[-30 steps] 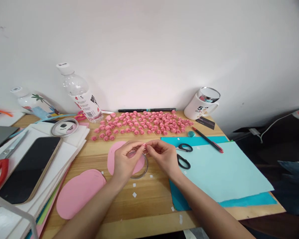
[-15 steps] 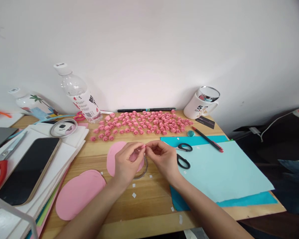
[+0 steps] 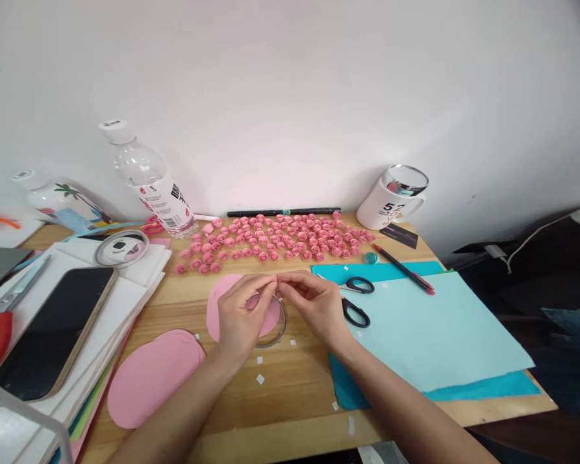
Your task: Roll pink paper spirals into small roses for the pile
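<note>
My left hand (image 3: pixel 244 312) and my right hand (image 3: pixel 316 306) meet fingertip to fingertip over the middle of the table. Both are closed in a pinch on a small piece of pink paper (image 3: pixel 277 281), mostly hidden by the fingers. Beneath them lies a roll of tape (image 3: pixel 284 325), on its side and partly over pink paper circles (image 3: pixel 216 312). A second pile of pink paper circles (image 3: pixel 147 380) rests by my left forearm. Beyond my hands, many rolled pink paper roses (image 3: pixel 280 238) cover the back of the table.
Black-handled scissors (image 3: pixel 356 314) lie on light blue paper (image 3: pixel 430 328), right of my hands. A pen (image 3: pixel 403 269) and a white mug (image 3: pixel 391 200) are farther back. At left are a phone (image 3: pixel 53 335), red-handled scissors (image 3: pixel 0 338) and a plastic bottle (image 3: pixel 149 180). Small white squares (image 3: pixel 260 379) dot the wood.
My joined fingertips have shifted slightly left, and more of the tape roll shows between my hands. Both hands still pinch the pink paper.
</note>
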A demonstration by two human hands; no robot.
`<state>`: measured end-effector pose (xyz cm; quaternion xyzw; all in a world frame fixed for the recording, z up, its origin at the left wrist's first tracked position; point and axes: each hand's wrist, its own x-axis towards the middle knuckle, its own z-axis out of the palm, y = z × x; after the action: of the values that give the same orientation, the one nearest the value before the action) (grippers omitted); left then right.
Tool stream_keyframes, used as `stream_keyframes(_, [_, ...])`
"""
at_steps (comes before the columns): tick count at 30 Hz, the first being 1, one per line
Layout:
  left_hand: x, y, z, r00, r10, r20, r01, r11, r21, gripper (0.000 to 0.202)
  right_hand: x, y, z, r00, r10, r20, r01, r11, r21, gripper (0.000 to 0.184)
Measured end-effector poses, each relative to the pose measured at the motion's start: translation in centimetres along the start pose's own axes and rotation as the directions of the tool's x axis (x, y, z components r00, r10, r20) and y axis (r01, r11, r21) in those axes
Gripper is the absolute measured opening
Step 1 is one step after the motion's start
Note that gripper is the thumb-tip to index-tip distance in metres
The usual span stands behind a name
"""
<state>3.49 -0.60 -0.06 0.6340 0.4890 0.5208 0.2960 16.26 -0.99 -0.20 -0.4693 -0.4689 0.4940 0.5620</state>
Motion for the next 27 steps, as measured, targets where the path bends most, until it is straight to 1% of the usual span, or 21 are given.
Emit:
stream_keyframes(3, [-0.05,-0.29,0.03,0.998,0.046,0.033,-0.047,0.999,0.01,0.011,0.18,-0.12,0.03,0.996,0.088,-0.013,-0.086,0.991,0.105,0.011])
stream_keyframes(6, [-0.09,-0.35,0.09,0.998,0.06,0.033,-0.06,0.998,0.019,0.012,0.27,-0.21,0.02,0.99,0.142,-0.012,-0.139,0.979,0.149,0.01])
stream_keyframes(11, [-0.05,-0.3,0.11,0.997,0.074,0.013,-0.075,0.996,0.042,0.01,0.19,-0.38,0.11,0.985,0.171,0.008,-0.17,0.973,0.154,0.012])
stream_keyframes(18, [-0.03,-0.43,0.01,0.997,0.08,0.018,-0.081,0.995,0.056,0.01,0.11,-0.45,0.09,0.983,0.18,0.026,-0.181,0.972,0.146,0.015])
stream_keyframes(22, [-0.08,-0.53,0.05,0.995,0.095,0.041,-0.097,0.994,0.054,0.011,0.11,-0.38,0.02,0.984,0.178,0.023,-0.18,0.973,0.145,0.015])
stream_keyframes(27, [-0.28,-0.54,0.24,0.999,0.045,0.001,-0.045,0.999,0.029,0.013,0.03,-0.51,0.14,0.98,0.197,0.008,-0.196,0.973,0.124,0.016])
